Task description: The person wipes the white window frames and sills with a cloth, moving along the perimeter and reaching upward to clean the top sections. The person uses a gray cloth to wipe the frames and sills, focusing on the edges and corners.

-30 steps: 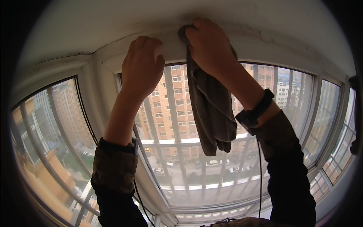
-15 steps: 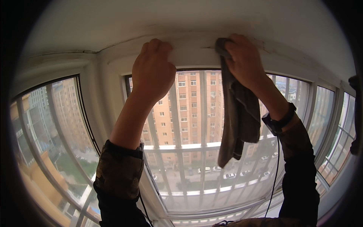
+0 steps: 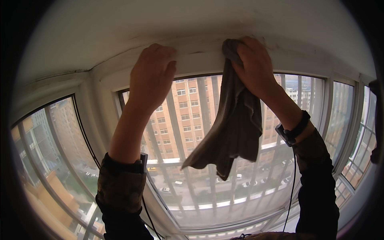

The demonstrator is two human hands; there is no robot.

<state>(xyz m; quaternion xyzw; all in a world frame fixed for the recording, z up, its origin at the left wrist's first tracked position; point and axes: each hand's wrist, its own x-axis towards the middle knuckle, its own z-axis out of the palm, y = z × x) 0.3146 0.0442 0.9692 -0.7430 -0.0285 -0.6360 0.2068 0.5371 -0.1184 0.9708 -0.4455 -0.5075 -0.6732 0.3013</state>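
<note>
- Left of the frame: a tall side window with pale bars [image 3: 60,150], seen through glass; right of it, a white corner post [image 3: 91,116].
- Upper left of centre: the bare left hand [image 3: 152,76], raised to the white horizontal beam [image 3: 198,62] above the main window; its fingers bend and its thumb stands apart, but the fingertips are hidden, so I cannot tell whether this grip holds anything. Below it, a brown camouflage cuff [image 3: 122,190].
- Centre: through the main window, an orange-tan apartment block [image 3: 188,114], with parked cars beneath.
- Centre to upper right of centre: a dark grey-brown soft cloth [image 3: 240,124], bunched at the top by the beam, its loose folds hanging before the glass.
- Upper right of centre: the bare right hand [image 3: 256,70], its grip clenched on the cloth's bunched top.
- Right: a black wristband [image 3: 298,128], a thin black cable [image 3: 293,184] hanging below, then narrower windows [image 3: 340,112].
</note>
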